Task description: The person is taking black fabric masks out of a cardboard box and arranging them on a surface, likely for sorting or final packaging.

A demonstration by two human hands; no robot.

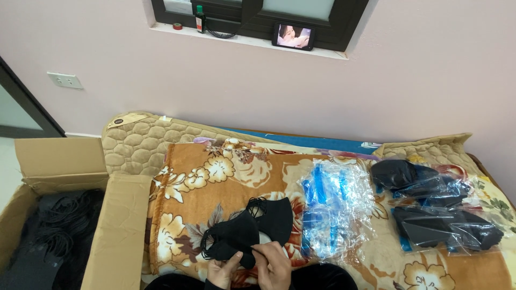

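A small stack of black face masks (250, 228) lies on an orange floral blanket (215, 177) in front of me. My left hand (224, 271) grips the near edge of the masks from below. My right hand (274, 263) pinches a thin black ear loop at the masks' near right side. Right of the masks lies a heap of clear plastic bags with blue strips (333, 209). Further right, black masks sealed in clear bags (435, 207) are piled on the blanket.
An open cardboard box (115, 225) with many black masks (59, 231) inside stands at the left. A beige quilted pad (137, 142) lies under the blanket. On the window sill stand a phone (293, 36) with a lit screen and a small dark bottle (200, 19).
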